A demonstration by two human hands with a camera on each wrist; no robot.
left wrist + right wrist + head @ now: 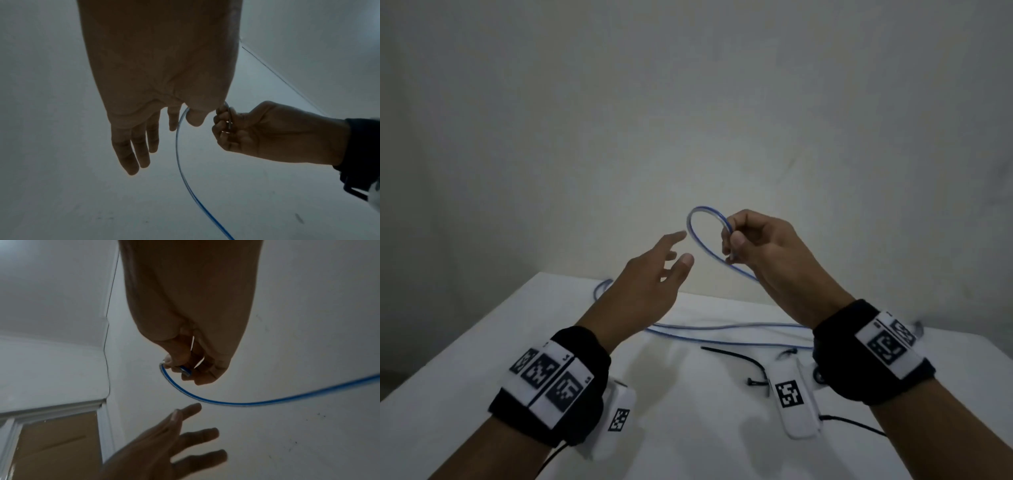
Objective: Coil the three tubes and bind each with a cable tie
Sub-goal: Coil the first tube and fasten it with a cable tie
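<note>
A clear tube with a blue stripe (693,224) arcs into a loop above the table. My right hand (736,240) pinches its end between thumb and fingers; the right wrist view shows the tube (205,400) curving away from that hand (185,369). My left hand (674,253) hovers just left of the loop, fingers spread and straight, holding nothing. In the left wrist view the tube (179,154) hangs down beside the left hand (144,146). More tube lengths (722,330) lie across the white table (688,428). A black cable tie (743,361) lies on the table between my wrists.
A plain white wall stands behind the table's far edge. A thin black cable (856,425) trails from the right wrist camera. The right wrist view shows a door frame (102,418) and a brown door at the lower left.
</note>
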